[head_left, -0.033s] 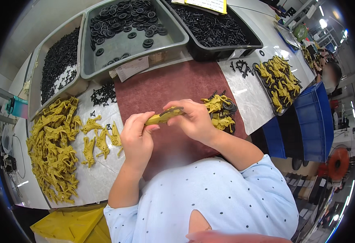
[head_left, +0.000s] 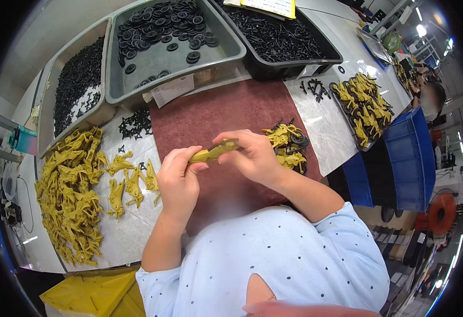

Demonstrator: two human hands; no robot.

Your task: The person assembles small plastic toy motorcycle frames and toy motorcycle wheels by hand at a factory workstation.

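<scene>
Over the dark red cloth, a long yellow plastic part with a dark strip along its edge is held between both hands. My left hand pinches its left end between thumb and fingers. My right hand grips the right end, its fingers covering much of that side. Just right of my right hand lie yellow parts fitted with black pieces, among them a black wheel. Several loose yellow parts rest left of my left hand, beside a large heap of yellow parts.
A grey bin of black wheels, a bin of small black pieces and a black bin of thin black parts line the far side. At right sit a loaded tray and blue crates. Small black parts lie near the cloth.
</scene>
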